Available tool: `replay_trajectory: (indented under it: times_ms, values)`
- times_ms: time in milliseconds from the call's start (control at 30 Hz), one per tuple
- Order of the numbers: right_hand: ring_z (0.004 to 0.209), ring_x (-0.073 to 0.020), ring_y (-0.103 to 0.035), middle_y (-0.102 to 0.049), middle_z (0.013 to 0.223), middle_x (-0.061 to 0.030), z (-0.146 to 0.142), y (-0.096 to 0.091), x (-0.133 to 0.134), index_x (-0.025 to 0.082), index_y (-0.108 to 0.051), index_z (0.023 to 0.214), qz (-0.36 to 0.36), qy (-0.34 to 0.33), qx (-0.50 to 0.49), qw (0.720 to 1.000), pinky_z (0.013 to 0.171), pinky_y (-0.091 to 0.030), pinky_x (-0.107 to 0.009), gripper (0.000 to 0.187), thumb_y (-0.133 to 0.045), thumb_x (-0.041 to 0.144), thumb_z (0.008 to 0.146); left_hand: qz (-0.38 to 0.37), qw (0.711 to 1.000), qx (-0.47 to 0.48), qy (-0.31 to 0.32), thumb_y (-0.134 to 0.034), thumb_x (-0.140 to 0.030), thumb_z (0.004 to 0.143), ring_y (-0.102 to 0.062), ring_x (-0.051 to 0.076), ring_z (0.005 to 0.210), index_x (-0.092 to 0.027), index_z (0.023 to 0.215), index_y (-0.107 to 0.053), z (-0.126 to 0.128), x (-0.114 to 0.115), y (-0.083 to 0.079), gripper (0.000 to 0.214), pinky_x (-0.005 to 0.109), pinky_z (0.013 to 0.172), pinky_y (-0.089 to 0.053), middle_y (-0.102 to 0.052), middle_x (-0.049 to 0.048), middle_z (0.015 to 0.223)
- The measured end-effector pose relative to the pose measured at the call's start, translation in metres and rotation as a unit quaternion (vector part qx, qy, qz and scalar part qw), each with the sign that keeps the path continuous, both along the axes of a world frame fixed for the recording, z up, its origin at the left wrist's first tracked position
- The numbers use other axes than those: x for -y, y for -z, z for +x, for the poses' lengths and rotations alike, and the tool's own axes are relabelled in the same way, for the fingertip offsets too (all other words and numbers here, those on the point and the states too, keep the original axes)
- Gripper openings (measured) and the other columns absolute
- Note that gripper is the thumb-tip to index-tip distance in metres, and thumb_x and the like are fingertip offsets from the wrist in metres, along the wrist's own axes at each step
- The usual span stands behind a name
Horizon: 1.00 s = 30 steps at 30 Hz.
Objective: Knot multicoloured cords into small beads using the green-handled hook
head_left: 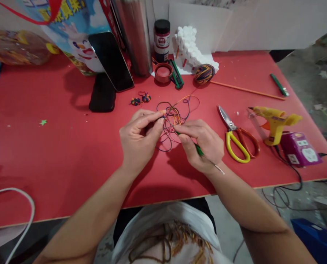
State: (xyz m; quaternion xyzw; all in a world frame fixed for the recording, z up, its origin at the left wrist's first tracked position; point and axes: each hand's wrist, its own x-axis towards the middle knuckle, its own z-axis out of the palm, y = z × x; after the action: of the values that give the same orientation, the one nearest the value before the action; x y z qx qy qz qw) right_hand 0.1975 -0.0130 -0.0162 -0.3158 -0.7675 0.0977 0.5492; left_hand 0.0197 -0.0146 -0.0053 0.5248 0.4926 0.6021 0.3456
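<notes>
My left hand [142,137] is closed, with thumb and forefinger pinching a bit of multicoloured yarn. In my right hand [203,143] is a crochet hook with a green grip [199,149]; its rear metal end points toward my wrist. The hook's front reaches toward the pinched yarn, and its very tip is too small to make out. Loose loops of yarn [177,113] in orange, pink and dark blue lie between and beyond both hands. A strand leads back toward a yarn ball [204,74]. Two small knotted yarn pieces [140,99] lie beyond my left hand.
Right of my hands lie scissors [237,137], a yellow glue gun [276,121] and a purple box [301,148] with cables. Farther back are a phone [111,60], a steel flask [136,36], a jar [161,40], a green cutter [176,74] and an orange stick [248,90].
</notes>
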Motion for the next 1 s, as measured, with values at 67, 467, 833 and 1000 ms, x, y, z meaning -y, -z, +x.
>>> replay_trajectory:
  times_ms: [67, 467, 833, 1000]
  values:
    - [0.091, -0.0205, -0.081, -0.085, 0.099, -0.0067, 0.002, -0.003, 0.000, 0.024, -0.079, 0.117, -0.014, -0.008, -0.018, 1.000, 0.084, -0.068, -0.034, 0.016, -0.069, 0.023, 0.104, -0.005, 1.000, -0.010, 0.016, -0.083, -0.021, 0.095, -0.067, 0.015, 0.095, -0.036, 0.105, -0.091, -0.003, -0.002, -0.001, 0.020, 0.029, 0.087, -0.056, -0.077, 0.0025, 0.099]
    - [0.058, -0.0131, -0.068, -0.079, 0.075, -0.0017, 0.009, -0.011, -0.006, 0.023, -0.087, 0.092, -0.192, -0.037, -0.202, 0.960, 0.055, -0.055, -0.030, 0.025, -0.070, 0.035, 0.106, -0.124, 0.972, 0.121, 0.156, -0.084, -0.021, 0.092, -0.072, 0.011, 0.081, -0.025, 0.093, -0.091, -0.012, -0.010, 0.000, 0.008, 0.019, 0.074, -0.058, -0.082, 0.0043, 0.097]
    - [0.054, -0.0125, -0.062, -0.075, 0.070, -0.0011, 0.007, -0.010, -0.007, 0.023, -0.086, 0.090, -0.199, -0.029, -0.221, 0.954, 0.052, -0.053, -0.029, 0.025, -0.072, 0.039, 0.104, -0.116, 0.976, 0.107, 0.149, -0.087, -0.029, 0.093, -0.069, 0.009, 0.074, -0.027, 0.098, -0.091, -0.014, -0.011, 0.001, 0.008, 0.018, 0.068, -0.060, -0.082, 0.0040, 0.098]
    - [0.051, -0.0106, -0.059, -0.070, 0.065, 0.0004, 0.009, -0.011, -0.009, 0.023, -0.085, 0.089, -0.233, -0.047, -0.253, 0.938, 0.048, -0.049, -0.026, 0.026, -0.074, 0.041, 0.104, -0.118, 0.971, 0.143, 0.153, -0.089, -0.027, 0.091, -0.073, 0.011, 0.082, -0.028, 0.097, -0.092, -0.012, -0.010, 0.002, 0.006, 0.020, 0.075, -0.060, -0.084, 0.0040, 0.099]
